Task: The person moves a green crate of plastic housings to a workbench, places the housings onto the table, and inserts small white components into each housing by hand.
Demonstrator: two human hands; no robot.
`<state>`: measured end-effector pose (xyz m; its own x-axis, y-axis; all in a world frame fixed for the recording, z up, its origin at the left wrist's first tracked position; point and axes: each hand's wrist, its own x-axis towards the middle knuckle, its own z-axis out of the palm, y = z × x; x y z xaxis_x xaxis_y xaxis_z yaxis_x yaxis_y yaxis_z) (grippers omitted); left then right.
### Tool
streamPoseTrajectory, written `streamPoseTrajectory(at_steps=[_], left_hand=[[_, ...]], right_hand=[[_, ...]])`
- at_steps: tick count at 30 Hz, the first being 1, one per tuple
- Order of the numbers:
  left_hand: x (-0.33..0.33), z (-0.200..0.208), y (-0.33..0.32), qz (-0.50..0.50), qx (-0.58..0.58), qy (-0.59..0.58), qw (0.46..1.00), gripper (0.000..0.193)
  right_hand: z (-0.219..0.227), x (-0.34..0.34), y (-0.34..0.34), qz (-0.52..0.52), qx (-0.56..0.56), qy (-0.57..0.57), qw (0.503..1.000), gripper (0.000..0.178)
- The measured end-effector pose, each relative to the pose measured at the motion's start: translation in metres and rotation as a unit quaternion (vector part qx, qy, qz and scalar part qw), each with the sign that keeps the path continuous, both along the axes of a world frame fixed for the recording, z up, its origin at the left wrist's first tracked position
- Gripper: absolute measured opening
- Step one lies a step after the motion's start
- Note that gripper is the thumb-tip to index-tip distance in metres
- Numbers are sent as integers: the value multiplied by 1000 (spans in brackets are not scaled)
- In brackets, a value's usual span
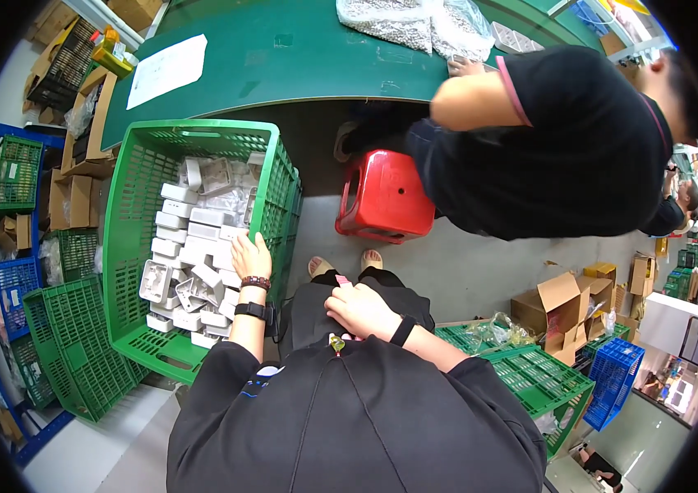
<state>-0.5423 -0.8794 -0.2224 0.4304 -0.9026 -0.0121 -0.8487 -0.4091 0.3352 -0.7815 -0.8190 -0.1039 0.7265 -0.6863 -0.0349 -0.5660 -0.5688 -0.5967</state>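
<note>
My left hand (250,258) reaches over the right side of a green plastic crate (119,246). Its fingers are stretched out against the white plastic housings (200,251) piled inside, and none is gripped as far as I can see. Some housings lie with their hollow side up, others show a smooth face. In my lap, my right hand (359,310) is closed, its fingers curled around a slim pink thing (343,281) whose end sticks out past them. Most of that thing is hidden by the hand.
A green worktable (283,70) spans the far side, bearing a paper sheet (166,72) and bags of small parts (414,23). Another person (542,148) leans at it on the right, beside a red stool (387,195). Crates and cartons (561,308) line both sides.
</note>
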Motion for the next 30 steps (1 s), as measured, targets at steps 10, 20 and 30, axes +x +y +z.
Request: streamPoseTrajectory(at_steps=[10, 20, 30], left_hand=[[-11, 7, 0, -37, -38, -52, 997, 31], [-9, 16, 10, -30, 31, -87, 995, 32], [0, 14, 3, -45, -49, -65, 996, 33]], right_hand=[[-3, 5, -6, 1, 15, 13, 1000, 13], [-7, 18, 22, -82, 24, -4, 996, 12], [-54, -34, -38, -357, 147, -63, 920, 19]])
